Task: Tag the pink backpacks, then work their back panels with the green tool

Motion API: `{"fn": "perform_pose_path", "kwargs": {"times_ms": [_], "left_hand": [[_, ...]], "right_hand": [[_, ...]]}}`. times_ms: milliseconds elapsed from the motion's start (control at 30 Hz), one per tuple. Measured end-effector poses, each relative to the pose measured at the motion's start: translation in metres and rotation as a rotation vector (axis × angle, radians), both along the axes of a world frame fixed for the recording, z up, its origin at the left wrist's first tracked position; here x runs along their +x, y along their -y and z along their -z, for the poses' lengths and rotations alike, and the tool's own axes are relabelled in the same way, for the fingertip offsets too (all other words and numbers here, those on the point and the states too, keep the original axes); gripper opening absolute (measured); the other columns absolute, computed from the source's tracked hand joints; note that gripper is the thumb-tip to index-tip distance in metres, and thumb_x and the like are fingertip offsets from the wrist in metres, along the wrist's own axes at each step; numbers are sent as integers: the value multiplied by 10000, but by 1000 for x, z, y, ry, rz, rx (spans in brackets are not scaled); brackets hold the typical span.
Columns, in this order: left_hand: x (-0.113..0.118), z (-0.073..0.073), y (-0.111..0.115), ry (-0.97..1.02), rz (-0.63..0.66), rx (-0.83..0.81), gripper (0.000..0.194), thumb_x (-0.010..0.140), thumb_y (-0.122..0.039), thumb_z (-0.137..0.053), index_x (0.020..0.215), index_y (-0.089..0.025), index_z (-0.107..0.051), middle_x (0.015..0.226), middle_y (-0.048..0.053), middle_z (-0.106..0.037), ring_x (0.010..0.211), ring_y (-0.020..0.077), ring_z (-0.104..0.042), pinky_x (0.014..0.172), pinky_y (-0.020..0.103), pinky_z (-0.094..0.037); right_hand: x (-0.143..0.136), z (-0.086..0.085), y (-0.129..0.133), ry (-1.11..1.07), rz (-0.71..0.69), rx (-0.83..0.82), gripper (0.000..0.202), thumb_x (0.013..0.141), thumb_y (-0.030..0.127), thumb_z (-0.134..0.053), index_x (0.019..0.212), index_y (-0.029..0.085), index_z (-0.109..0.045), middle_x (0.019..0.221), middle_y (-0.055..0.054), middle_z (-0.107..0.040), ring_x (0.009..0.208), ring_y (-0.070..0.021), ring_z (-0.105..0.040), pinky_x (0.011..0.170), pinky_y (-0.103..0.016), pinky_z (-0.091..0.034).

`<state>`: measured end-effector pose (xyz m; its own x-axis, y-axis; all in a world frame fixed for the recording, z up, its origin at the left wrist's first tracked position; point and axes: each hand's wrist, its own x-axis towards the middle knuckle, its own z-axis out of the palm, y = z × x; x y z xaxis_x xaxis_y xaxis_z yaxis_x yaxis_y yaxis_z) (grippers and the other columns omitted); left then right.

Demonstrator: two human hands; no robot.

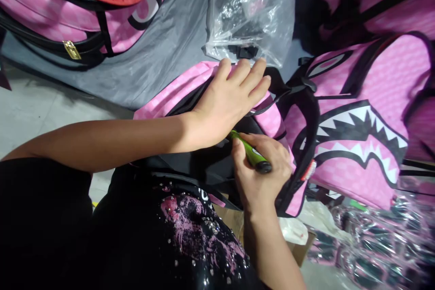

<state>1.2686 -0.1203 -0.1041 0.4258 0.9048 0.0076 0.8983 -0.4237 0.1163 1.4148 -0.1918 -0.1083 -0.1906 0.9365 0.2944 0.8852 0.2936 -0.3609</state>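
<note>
A pink checkered backpack with black panels and straps lies in front of my body. My left hand rests across it, palm down, with the fingers stretched out over its far edge and nothing visible in them. Close to the left wrist, my right hand is closed around a green handle with a black end. The handle's tip points toward the black part of the bag beneath my left hand. That tip is hidden, so the kind of tool cannot be made out.
To the right stands a pink backpack with a shark-mouth print. More pink bags lie at the upper left and upper right. A clear plastic bag lies on the grey covering. Plastic-wrapped goods are at the lower right.
</note>
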Motion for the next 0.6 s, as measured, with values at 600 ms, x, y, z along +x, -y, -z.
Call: {"fn": "perform_pose_path", "kwargs": {"times_ms": [600], "left_hand": [[0, 3, 1, 35, 2, 28, 721, 868, -375, -360, 1543, -185, -195, 1537, 136, -326, 1344, 406, -365, 985, 572, -278]], "right_hand": [[1, 0, 3, 46, -6, 26, 89, 855, 293, -630, 880, 221, -675, 829, -38, -721, 862, -244, -676, 839, -423, -467]]}}
